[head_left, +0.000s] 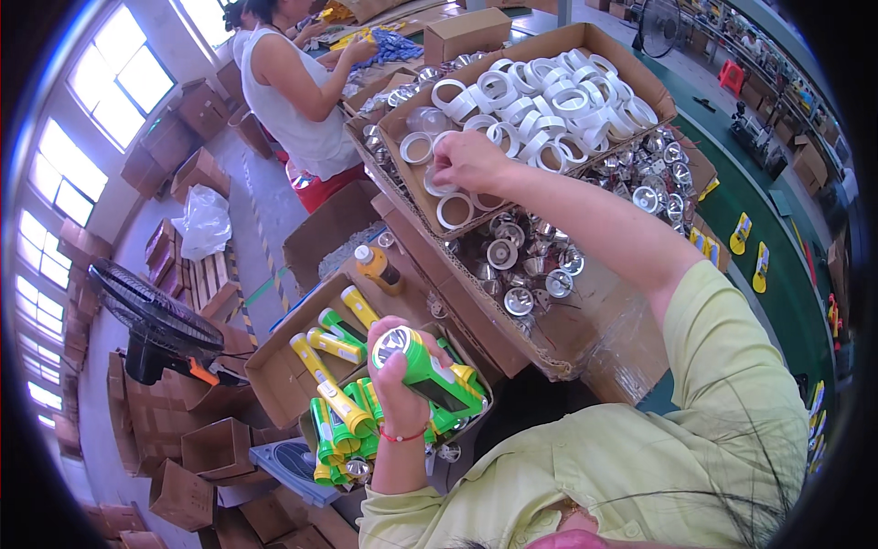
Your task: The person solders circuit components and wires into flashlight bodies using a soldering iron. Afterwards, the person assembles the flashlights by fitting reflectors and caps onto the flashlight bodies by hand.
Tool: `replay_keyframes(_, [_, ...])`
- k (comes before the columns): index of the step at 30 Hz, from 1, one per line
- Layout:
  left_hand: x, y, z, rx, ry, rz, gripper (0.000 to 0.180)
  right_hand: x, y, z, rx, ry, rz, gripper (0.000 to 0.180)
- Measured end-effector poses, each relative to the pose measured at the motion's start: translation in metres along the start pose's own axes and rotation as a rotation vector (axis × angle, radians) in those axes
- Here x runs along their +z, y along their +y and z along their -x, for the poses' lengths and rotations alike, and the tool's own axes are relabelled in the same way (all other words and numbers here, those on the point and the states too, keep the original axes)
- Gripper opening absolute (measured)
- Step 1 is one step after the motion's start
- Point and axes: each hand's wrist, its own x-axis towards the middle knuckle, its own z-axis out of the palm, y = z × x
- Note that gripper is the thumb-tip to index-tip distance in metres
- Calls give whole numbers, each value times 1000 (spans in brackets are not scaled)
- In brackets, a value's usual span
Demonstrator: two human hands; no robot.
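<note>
L hand (395, 377) gripping a green-n-yellow plastic flashlight (430, 371) over the cardboard box of matching flashlights (274, 371); R hand (466, 157) pinched on a white plastic ring (437, 185) in the cardboard tray of rings (549, 46), fingertips hidden tbh; silver reflector cups (521, 265) below.

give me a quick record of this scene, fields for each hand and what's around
left hand: left hand grips a green torch, lens end up
right hand: right hand reaches into the box of white rings, fingers on a ring
between the boxes: box of shiny reflectors
below left hand: box of green and yellow torches
nearby: orange bottle; black fan on the left
other people: a person at work at the far end of the bench
</note>
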Motion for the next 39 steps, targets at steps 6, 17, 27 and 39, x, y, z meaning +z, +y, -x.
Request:
replay_keyframes(6, [21, -2, -15, 159, -95, -392, 49, -22, 11, 36, -39, 142, 45, 25])
replay_keyframes(17, [33, 0, -13, 306, -254, -640, 64, -43, -101, 149, 145, -316, -941, 37])
replay_keyframes(27, [26, -8, -10, 102, -264, -344, 50, -47, 3, 53, -58, 38, 387, 19])
replay_keyframes(39, [32, -11, -9, 55, -264, -289, 51, -33, -106, 181, -411, 267, -287, 26])
